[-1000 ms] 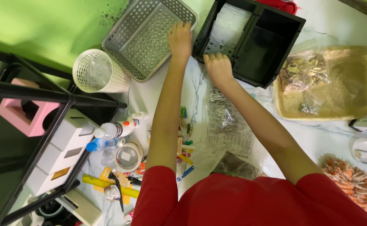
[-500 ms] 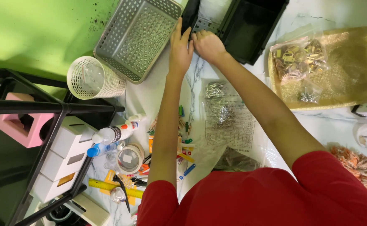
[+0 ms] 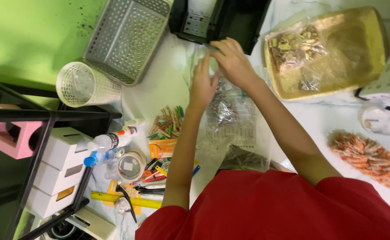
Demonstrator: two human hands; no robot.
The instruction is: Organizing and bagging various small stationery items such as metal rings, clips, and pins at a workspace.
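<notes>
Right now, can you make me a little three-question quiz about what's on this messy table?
1. True or false: both hands touch the crinkly clear plastic bag.
2. Which sits nearest the left hand? A) black bin B) yellow ruler C) pink box
3. What colour is the tray holding packets?

Key: 1 true, with the right hand above the left; 2 A; 3 yellow.

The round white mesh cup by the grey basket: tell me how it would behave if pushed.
The white mesh cup lies on its side, so a push would probably make it roll, likely in a curve if it tapers. Its walls are perforated all over, so it is probably light. It touches the grey basket, which may stop it that way. Both hands are away from it.
</notes>
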